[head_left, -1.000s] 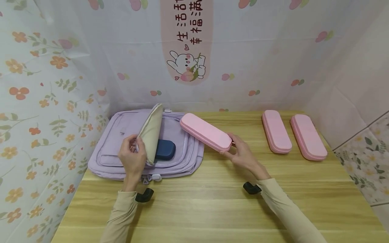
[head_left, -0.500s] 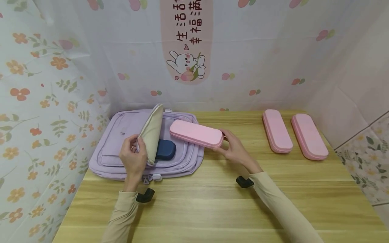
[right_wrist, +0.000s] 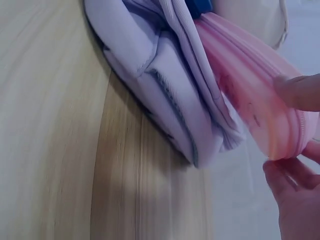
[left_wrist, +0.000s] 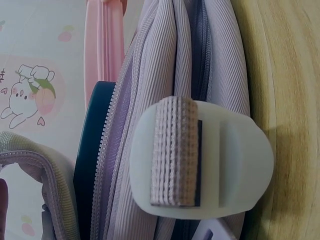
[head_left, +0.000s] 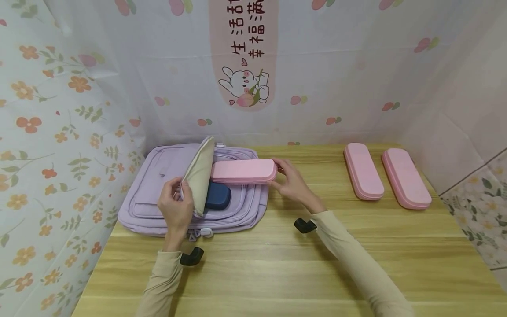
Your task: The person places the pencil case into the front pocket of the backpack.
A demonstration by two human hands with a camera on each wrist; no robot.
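Note:
A lavender backpack (head_left: pixel 255 204) lies flat at the left of the table, its front pocket unzipped. My left hand (head_left: pixel 176 211) pinches the edge of the pocket's raised flap (head_left: pixel 201 178), whose cream lining faces right. Partly under that flap sits a dark blue case (head_left: pixel 219 197), also seen in the left wrist view beside the zipper. My right hand (head_left: pixel 295 187) grips the right end of a pink zippered pencil case (head_left: pixel 243 171). The case's left end meets the flap's opening, just behind the blue case. In the right wrist view, thumb and fingers hold the pink case (right_wrist: pixel 250 75).
Two more pink pencil cases (head_left: pixel 363 171) (head_left: pixel 407 178) lie side by side at the back right of the wooden table (head_left: pixel 269 273). A printed cloth wall (head_left: pixel 317 57) stands behind, with others at both sides. A white buckle (left_wrist: pixel 240 165) hangs at the backpack's near edge.
My right hand has brought the pink pencil case leftward, turning it from slanted to nearly level, until its left end reaches the flap. My left hand keeps holding the flap up.

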